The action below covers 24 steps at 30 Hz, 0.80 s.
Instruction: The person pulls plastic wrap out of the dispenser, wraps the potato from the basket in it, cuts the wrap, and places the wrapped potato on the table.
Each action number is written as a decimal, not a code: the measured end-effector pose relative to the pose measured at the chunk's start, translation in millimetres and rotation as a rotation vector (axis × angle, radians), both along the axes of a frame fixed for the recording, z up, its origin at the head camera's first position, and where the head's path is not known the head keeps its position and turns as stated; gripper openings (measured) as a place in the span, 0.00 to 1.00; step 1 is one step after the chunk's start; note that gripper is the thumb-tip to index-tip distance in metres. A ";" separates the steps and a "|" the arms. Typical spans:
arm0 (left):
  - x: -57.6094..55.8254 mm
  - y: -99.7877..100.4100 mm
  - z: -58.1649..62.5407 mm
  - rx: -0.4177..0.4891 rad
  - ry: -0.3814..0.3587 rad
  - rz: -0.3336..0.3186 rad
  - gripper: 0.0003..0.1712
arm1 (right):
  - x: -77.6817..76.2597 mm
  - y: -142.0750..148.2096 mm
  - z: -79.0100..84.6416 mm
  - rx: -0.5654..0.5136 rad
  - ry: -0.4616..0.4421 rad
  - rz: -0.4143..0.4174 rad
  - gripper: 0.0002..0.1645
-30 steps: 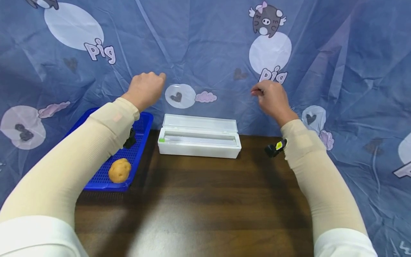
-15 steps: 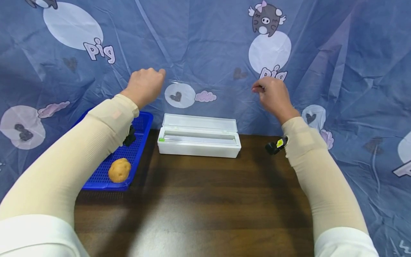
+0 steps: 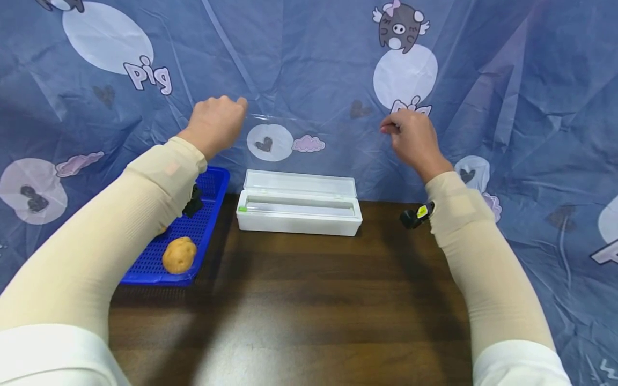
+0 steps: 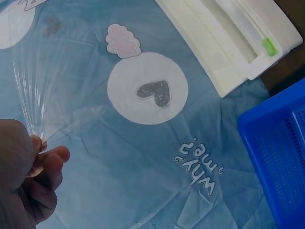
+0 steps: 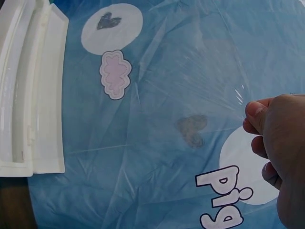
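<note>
A clear sheet of plastic wrap [image 4: 31, 90] stretches between my hands, hard to see against the cloth. My left hand [image 3: 217, 124] pinches one end between thumb and fingers, where the film gathers into tight creases in the left wrist view. The other end is pinched by my right hand [image 3: 414, 140], with creases fanning out from its fingertips in the right wrist view. Below and between the hands, a white wrap dispenser box [image 3: 299, 222] stands on the table with its lid raised. A green slider [image 4: 269, 46] sits at one end of its cutter.
At the left, a blue plastic basket [image 3: 207, 225] holds a potato [image 3: 179, 255]; a bit of another yellowish thing peeks from behind my left forearm. The dark wooden table [image 3: 299, 300] extends toward me. Blue printed cloth [image 3: 318, 64] hangs behind the box.
Both hands have risen slightly, still pinching the plastic wrap, and the right has shifted a little to the right. The dispenser box and basket stay put.
</note>
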State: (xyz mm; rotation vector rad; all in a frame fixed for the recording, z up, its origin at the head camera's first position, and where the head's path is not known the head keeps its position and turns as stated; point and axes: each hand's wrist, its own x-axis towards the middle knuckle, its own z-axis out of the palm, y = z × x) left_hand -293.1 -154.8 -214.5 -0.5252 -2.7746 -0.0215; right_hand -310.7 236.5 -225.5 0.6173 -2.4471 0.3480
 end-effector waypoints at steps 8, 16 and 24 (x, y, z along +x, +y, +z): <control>3.2 0.4 6.7 -0.006 0.017 -0.003 0.08 | 2.2 0.2 5.5 -0.011 0.042 0.012 0.07; 5.9 0.0 11.6 -0.010 0.040 -0.005 0.09 | 6.0 -0.5 11.5 -0.019 0.063 0.028 0.08; 8.9 0.7 14.6 0.001 0.052 -0.011 0.08 | 7.4 0.6 13.9 -0.019 0.078 0.028 0.07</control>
